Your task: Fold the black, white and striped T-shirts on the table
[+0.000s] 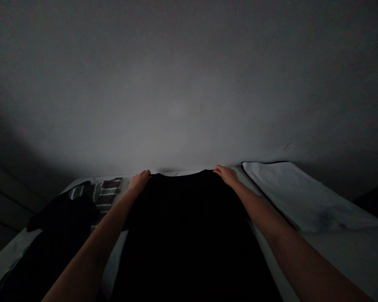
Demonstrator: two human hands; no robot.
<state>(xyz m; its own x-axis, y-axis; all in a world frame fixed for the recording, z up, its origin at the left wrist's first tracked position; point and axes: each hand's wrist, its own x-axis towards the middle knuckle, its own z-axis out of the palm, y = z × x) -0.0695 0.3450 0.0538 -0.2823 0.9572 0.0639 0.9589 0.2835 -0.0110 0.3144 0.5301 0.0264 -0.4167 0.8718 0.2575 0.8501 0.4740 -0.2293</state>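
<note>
A black garment (189, 226) lies spread flat on a white bed (349, 251), running from the near edge to the wall. My left hand (140, 181) grips its far left corner with fingers curled over the edge. At the far right corner, my right hand (227, 174) pinches the same edge. Both arms stretch forward along the garment's sides.
A pile of dark clothes (59, 218) with a striped green, white and maroon piece (105, 193) lies on the left of the bed. A white pillow (302, 197) rests at the right against the grey wall (189, 84). The room is dim.
</note>
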